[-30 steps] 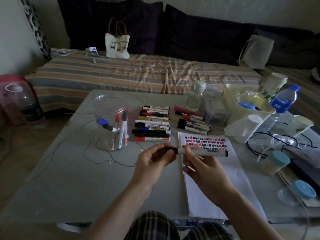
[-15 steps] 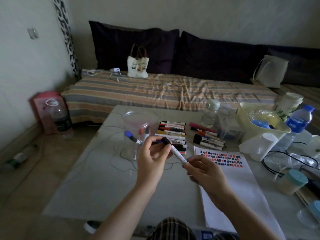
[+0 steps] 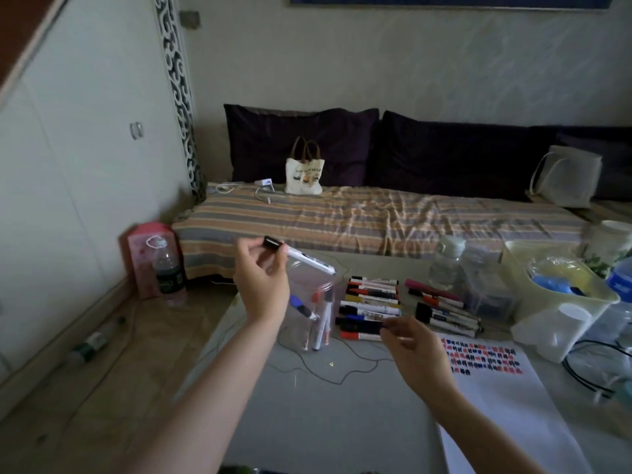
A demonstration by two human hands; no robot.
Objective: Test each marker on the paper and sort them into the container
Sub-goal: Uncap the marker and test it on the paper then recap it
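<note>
Grey table (image 3: pixel 307 422) underneath, scribbled paper (image 3: pixel 506 398) at right, clear container (image 3: pixel 309 313) holding a few sorted markers. Sorting step under way: left hand (image 3: pixel 261 282) pinching a black-capped white marker (image 3: pixel 301 256), tilted just above the container's mouth. Right hand (image 3: pixel 415 354) blurred, fingers loosely curled, apparently empty. Next, probably: tip down, then release inside.
</note>
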